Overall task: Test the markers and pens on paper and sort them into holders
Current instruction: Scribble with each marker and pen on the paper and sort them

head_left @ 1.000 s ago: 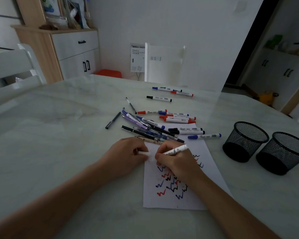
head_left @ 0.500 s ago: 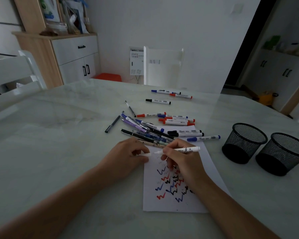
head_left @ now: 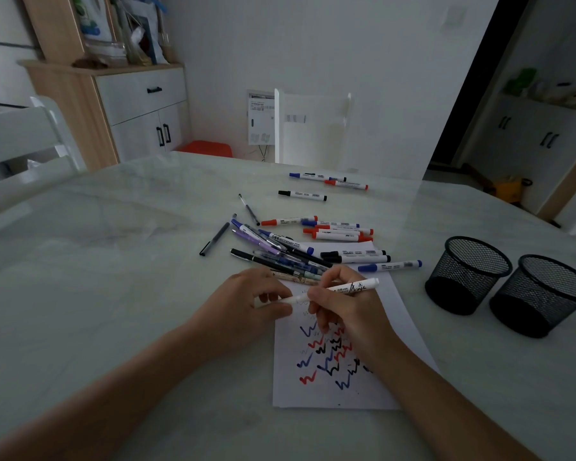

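A white pen [head_left: 353, 287] lies almost level above the paper [head_left: 333, 377], which carries red, blue and black squiggles. My right hand [head_left: 343, 307] grips the pen's barrel. My left hand [head_left: 246, 304] pinches the pen's left end, where its white cap [head_left: 288, 299] sits; I cannot tell whether the cap is fully on. A pile of several markers and pens [head_left: 300, 244] lies just beyond both hands. Two black mesh holders [head_left: 466, 277] [head_left: 542, 294] stand side by side to the right.
Three more markers [head_left: 326, 186] lie farther back on the marble table [head_left: 97, 277]. A black pen [head_left: 215, 238] lies apart, left of the pile. White chairs stand at the far edge and the left. A wooden cabinet stands behind.
The pen has come up off the paper and turned nearly level. My left hand has brought the cap to the pen's tip end. My right hand has moved slightly right.
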